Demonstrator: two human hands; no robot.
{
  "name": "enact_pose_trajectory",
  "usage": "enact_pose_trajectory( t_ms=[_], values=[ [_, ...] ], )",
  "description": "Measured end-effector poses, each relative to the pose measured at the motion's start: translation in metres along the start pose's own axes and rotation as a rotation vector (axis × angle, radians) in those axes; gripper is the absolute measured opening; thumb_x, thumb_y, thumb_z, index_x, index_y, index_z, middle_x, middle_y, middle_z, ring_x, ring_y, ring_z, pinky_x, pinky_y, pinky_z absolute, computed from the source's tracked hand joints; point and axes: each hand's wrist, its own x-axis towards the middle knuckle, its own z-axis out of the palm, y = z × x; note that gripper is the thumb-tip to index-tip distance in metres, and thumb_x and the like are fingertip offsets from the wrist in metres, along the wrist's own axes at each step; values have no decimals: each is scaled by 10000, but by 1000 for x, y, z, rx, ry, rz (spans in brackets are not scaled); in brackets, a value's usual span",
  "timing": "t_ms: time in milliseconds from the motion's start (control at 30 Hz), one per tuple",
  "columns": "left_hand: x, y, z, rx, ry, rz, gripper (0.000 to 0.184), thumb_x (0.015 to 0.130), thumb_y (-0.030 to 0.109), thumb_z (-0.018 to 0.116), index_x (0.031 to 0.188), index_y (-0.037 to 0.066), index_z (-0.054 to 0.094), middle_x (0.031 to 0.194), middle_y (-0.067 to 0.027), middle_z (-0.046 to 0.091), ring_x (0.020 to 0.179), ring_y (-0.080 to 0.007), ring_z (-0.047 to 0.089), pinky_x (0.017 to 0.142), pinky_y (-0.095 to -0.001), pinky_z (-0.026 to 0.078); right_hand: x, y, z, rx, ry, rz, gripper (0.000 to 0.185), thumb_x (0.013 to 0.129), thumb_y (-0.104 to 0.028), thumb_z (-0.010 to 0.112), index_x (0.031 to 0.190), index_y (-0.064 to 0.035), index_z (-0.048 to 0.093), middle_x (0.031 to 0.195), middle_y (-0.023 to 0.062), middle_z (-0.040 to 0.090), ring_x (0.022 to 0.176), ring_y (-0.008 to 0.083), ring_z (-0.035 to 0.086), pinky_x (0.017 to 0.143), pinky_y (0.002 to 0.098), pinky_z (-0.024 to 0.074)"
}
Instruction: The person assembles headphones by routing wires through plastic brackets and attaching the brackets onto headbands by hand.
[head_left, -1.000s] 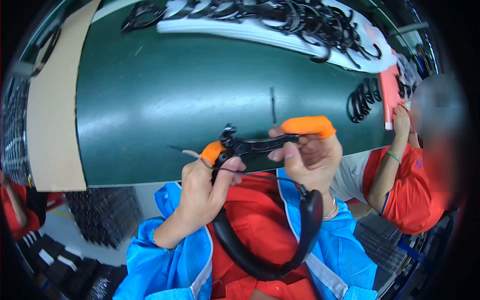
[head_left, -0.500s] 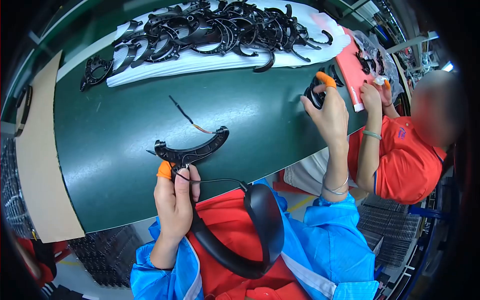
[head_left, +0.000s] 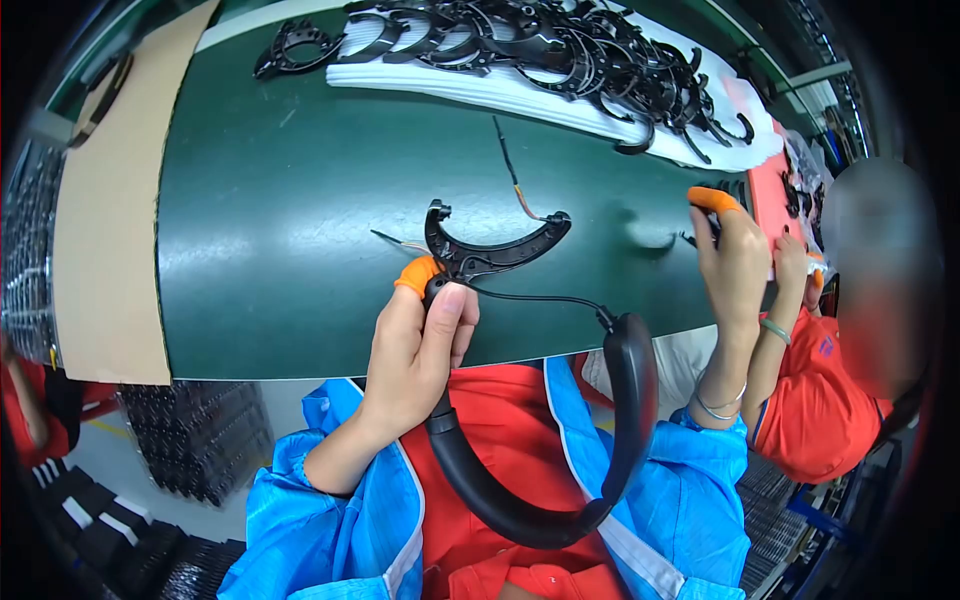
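My left hand [head_left: 415, 350], with an orange finger cot on one finger, is closed around one end of a black headphone headband [head_left: 480, 500]. Beyond the fingers, a curved black yoke [head_left: 510, 255] extends over the table, with loose wire ends [head_left: 520, 190] sticking out. A thin black cable runs from the hand to the headband's other, padded-looking end [head_left: 630, 390]. My right hand [head_left: 735, 255] is raised over the right side of the table, index finger and thumb close together. A small dark bit shows at its fingers, too unclear to name. A blurred dark shape [head_left: 655, 243] lies left of it.
Many black curved parts [head_left: 560, 50] are heaped on white foam sheets [head_left: 450, 90] at the back. A single black ring-like part [head_left: 297, 48] sits beside them. Cardboard [head_left: 115, 220] covers the left end. A co-worker in a red shirt [head_left: 815, 410] works close on the right.
The view has shifted, so the table and heap appear farther right. My right hand has drawn away from the black parts it was touching. The left hand keeps its hold on the headband.
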Motion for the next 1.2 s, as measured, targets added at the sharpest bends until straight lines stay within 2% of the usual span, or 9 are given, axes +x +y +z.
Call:
enact_pose_trajectory(
  t_ms=[67, 167, 300, 467, 600, 667, 700, 800, 1200],
  values=[
    [1, -1, -1, -28, -22, 2, 239, 902, 203, 376, 759, 19, 431, 528, 3, 410, 438, -44, 372, 410, -190, 306, 5, -5, -9, 65, 46, 3, 60, 731, -48, 582, 778, -10, 590, 790, 110, 600, 629, 268, 576, 547, 318, 432],
    [1, -3, -2, -83, -22, -20, 247, 903, 217, 376, 763, 21, 428, 529, -1, 409, 438, -48, 374, 414, -193, 309, 15, -13, -21, 109, 258, -158, 102, 686, 5, 626, 783, 14, 595, 767, 52, 600, 454, 113, 459, 409, 227, 332],
    [3, -3, -5, -128, -59, -45, 282, 909, 250, 357, 754, 25, 429, 516, -7, 405, 432, -54, 373, 415, -196, 310, 14, -22, -20, 229, 264, -133, 129, 678, 28, 637, 802, 8, 607, 725, 38, 578, 461, 46, 406, 390, 175, 274],
    [3, -2, -4, -143, -56, -58, 294, 908, 258, 353, 745, 26, 430, 514, -6, 406, 430, -55, 369, 417, -199, 314, -18, -44, 20, 479, 155, -356, 180, 605, 43, 681, 753, -5, 592, 690, 89, 570, 530, 163, 547, 452, 232, 420],
    [-1, 2, -6, -90, -130, -90, 274, 913, 253, 331, 799, 22, 425, 557, -12, 422, 469, -55, 386, 450, -186, 333, -34, -71, 21, 610, -28, -147, 227, 635, 41, 669, 849, 1, 603, 784, 87, 582, 499, 74, 498, 425, 200, 387],
    [-2, 2, -3, -102, -147, -95, 266, 913, 248, 332, 800, 26, 423, 562, -14, 425, 468, -53, 383, 450, -184, 333, -41, -84, 21, 1345, -153, 339, 329, 676, 66, 621, 994, 36, 544, 883, 108, 584, 510, 31, 468, 413, 174, 366],
    [-3, 2, -2, -101, -152, -93, 266, 913, 248, 332, 800, 26, 423, 562, -14, 425, 468, -53, 383, 450, -184, 333, -45, -90, 25, 1482, -169, 318, 395, 710, 79, 570, 1090, 64, 463, 952, 149, 575, 526, 27, 462, 442, 160, 393],
    [-7, 1, 4, -118, -100, -88, 309, 903, 270, 365, 727, 22, 423, 523, -2, 407, 453, -48, 372, 423, -201, 305, -41, -114, 15, 1647, -208, 483, 341, 747, 65, 533, 1079, 63, 458, 972, 181, 572, 548, 42, 494, 505, 171, 447],
    [-11, 1, 7, -75, -79, 17, 276, 894, 220, 396, 738, -7, 418, 530, -22, 424, 454, -67, 393, 420, -214, 315, -46, -116, 22, 1706, -166, 403, 317, 753, 57, 513, 1066, 47, 461, 946, 170, 577, 574, 73, 537, 539, 174, 446]
  ],
)
